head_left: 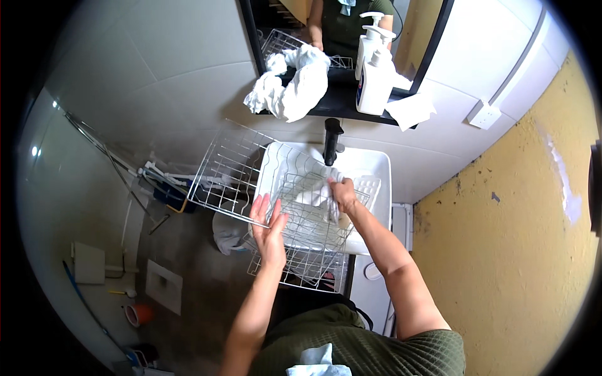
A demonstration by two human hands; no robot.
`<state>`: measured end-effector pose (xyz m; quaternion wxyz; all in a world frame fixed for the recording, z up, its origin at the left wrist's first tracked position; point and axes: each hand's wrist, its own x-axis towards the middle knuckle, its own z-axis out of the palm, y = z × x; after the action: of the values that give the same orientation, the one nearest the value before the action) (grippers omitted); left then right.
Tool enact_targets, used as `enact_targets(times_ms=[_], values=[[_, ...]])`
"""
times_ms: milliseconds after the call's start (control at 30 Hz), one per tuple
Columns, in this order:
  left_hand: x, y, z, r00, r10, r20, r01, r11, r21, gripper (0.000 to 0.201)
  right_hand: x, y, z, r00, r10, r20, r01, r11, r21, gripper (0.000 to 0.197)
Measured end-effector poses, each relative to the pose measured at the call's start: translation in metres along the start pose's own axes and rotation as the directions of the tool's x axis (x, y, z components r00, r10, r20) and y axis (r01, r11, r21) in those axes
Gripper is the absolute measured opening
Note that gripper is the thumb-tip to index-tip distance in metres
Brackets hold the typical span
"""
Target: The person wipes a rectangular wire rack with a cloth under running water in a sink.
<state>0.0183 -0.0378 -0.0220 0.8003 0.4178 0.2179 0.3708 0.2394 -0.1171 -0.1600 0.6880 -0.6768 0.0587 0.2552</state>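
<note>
A silver wire rack (233,168) lies tilted across the white sink (384,172) and reaches out past the sink's left and front edges. My left hand (269,233) is at the rack's near left edge, fingers stretched and spread, touching the wires without wrapping round them. Over the basin, my right hand (343,195) is closed on a bunched white cloth (316,195), pressed against the rack's wires. Part of the cloth is hidden by the wires and my fingers. Just beyond this hand stands the black faucet (332,141).
A black-framed mirror (433,44) hangs behind the sink. Its ledge bears a crumpled white cloth (301,84) and a white pump bottle (375,81). A yellow wall (514,207) rises at right. Below left are a white bucket (227,225) and a red bucket (139,314).
</note>
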Motion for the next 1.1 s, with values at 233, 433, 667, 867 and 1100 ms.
enact_targets(times_ms=[233, 433, 667, 867, 1100], values=[[0.000, 0.060, -0.077, 0.881, -0.408, 0.241, 0.464, 0.847, -0.261, 0.083, 0.001, -0.024, -0.006, 0.946, -0.311, 0.091, 0.324, 0.911, -0.256, 0.031], [0.004, 0.086, -0.120, 0.784, -0.440, 0.438, 0.541, 0.830, -0.136, 0.102, 0.007, -0.027, -0.014, 0.860, -0.468, 0.204, 0.486, 0.628, -0.608, 0.035], [0.012, 0.098, -0.080, 0.845, -0.534, 0.019, 0.507, 0.813, 0.287, 0.045, -0.001, -0.041, -0.009, 0.922, -0.317, 0.224, 0.381, 0.629, -0.678, 0.046], [0.003, 0.099, -0.090, 0.888, -0.455, -0.064, 0.452, 0.839, 0.302, 0.044, 0.006, -0.041, -0.043, 0.976, -0.153, 0.153, 0.201, 0.903, -0.380, 0.060], [0.013, 0.103, -0.090, 0.924, -0.362, -0.126, 0.383, 0.882, 0.274, 0.040, -0.021, -0.064, -0.042, 0.973, -0.118, 0.199, 0.187, 0.909, -0.373, 0.059]])
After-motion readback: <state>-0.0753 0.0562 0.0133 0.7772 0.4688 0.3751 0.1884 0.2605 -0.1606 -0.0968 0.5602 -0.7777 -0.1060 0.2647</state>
